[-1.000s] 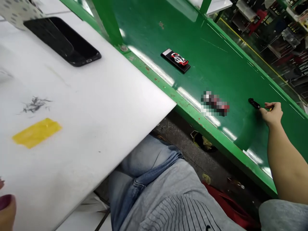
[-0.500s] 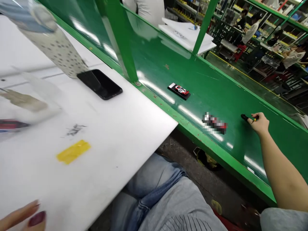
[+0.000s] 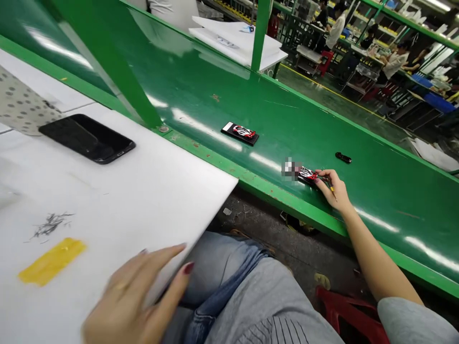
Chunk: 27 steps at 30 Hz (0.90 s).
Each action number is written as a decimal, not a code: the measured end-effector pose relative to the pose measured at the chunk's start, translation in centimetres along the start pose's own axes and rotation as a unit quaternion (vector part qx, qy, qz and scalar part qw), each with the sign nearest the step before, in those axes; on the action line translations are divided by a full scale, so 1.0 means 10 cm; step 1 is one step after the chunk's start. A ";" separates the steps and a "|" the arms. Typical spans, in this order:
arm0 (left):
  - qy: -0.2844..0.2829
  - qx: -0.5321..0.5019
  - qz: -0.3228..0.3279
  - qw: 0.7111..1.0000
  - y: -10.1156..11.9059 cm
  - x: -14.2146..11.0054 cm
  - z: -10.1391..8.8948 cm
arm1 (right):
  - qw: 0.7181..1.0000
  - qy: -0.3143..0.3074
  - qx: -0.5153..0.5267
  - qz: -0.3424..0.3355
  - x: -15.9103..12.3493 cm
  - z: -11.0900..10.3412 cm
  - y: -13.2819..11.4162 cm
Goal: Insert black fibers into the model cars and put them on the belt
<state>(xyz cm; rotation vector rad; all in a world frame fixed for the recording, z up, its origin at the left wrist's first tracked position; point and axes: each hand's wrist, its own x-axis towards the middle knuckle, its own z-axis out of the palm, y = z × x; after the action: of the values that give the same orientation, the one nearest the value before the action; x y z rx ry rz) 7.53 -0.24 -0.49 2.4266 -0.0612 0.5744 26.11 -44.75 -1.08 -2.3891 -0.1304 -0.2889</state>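
My right hand reaches over the green belt, its thumb and fingers closed on the near end of a red and white model car on a black base. A thin tool with a yellow part shows against the palm; its kind is unclear. Beyond the hand, a small black car-shaped piece lies on the belt. Another red and white model car rests on its black base farther left. Above the front edge of the white table, my left hand has its fingers apart and holds nothing.
The white table bears a black phone, yellow tape and a pile of thin dark bits. A green post stands at the belt's near rim. A red stool is below right. People work in the background.
My right hand has let go of the black piece on the belt and moved left to the nearer model car. My left hand has come farther into view, over the table edge.
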 end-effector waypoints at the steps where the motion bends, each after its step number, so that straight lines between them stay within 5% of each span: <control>1: -0.029 0.003 0.065 0.997 0.07 0.12 0.09 | 1.000 -0.011 0.001 -0.009 -0.01 0.01 0.00; 5: -0.094 -0.045 0.170 0.980 0.49 0.67 0.54 | 0.999 -0.022 -0.018 -0.035 0.08 0.01 0.03; 11: -0.176 -0.043 0.257 0.949 1.14 1.45 1.50 | 0.997 -0.046 0.048 -0.035 0.23 -0.03 0.03; 15: -0.212 -0.018 0.253 0.944 1.33 1.76 1.99 | 0.990 -0.064 0.126 -0.022 0.21 -0.09 -0.03; 19: -0.239 -0.051 0.270 0.931 1.36 1.84 2.19 | 0.979 -0.093 0.179 0.008 0.17 -0.14 -0.05; 27: -0.283 -0.059 0.272 0.918 1.43 1.91 2.21 | 0.974 -0.087 0.210 0.020 0.17 -0.10 -0.02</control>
<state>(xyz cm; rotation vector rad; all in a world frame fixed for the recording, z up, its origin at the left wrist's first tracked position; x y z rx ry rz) 30.73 -23.04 0.19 2.3673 -1.0056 0.0662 27.56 -45.29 0.19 -1.9882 -0.2028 -0.0255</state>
